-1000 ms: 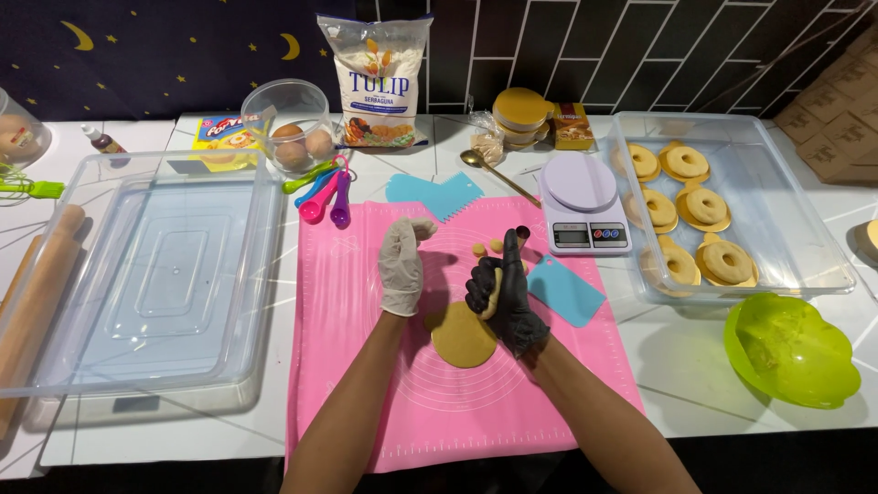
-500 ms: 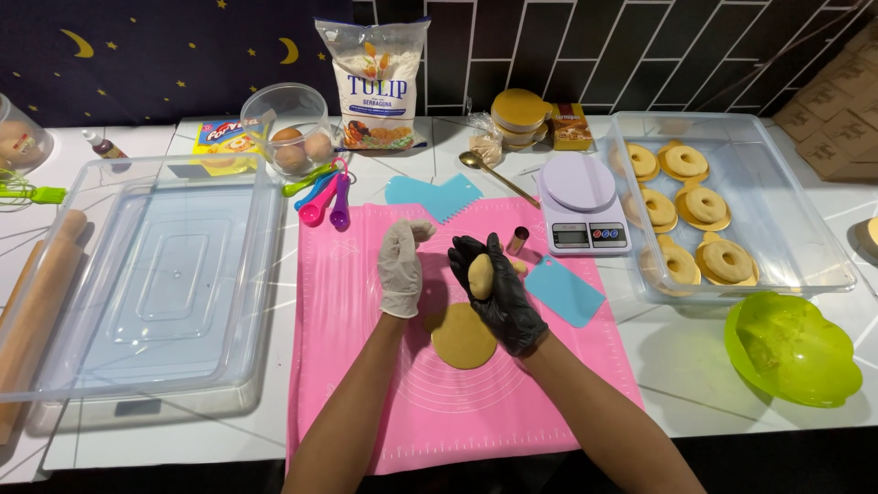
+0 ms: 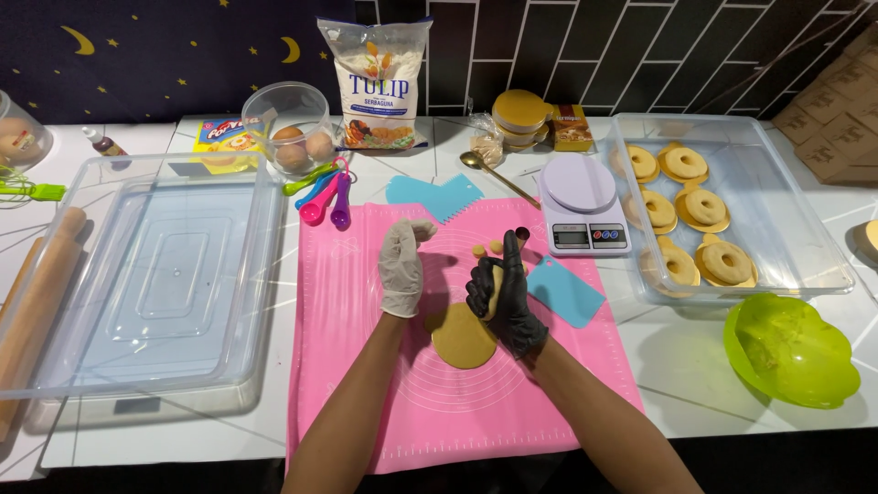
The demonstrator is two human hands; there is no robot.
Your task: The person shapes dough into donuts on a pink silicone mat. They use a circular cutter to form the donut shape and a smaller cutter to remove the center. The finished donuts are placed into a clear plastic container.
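My right hand [image 3: 506,300], in a black glove, is closed around a small lump of tan dough [image 3: 494,285] above the pink silicone mat [image 3: 366,366]. My left hand [image 3: 401,265], in a white glove, hovers open just to the left of it, fingers slightly curled and holding nothing. Below both hands a flat round disc of dough [image 3: 464,337] lies on the mat. Two tiny dough pieces [image 3: 487,248] and a small dark ring cutter [image 3: 522,233] sit on the mat just beyond my right hand.
A digital kitchen scale [image 3: 579,203], blue scrapers [image 3: 563,291], a clear tray holding ring-shaped dough pieces [image 3: 704,206] and a green bowl [image 3: 792,351] are to the right. An upturned clear tray [image 3: 137,274], rolling pin [image 3: 37,302], measuring spoons [image 3: 322,194], egg bowl [image 3: 291,128] and flour bag [image 3: 377,84] lie left and behind.
My right hand lifted off the flat disc with a lump of dough, showed it in an open palm, and has now turned and closed around it. The left hand barely moved.
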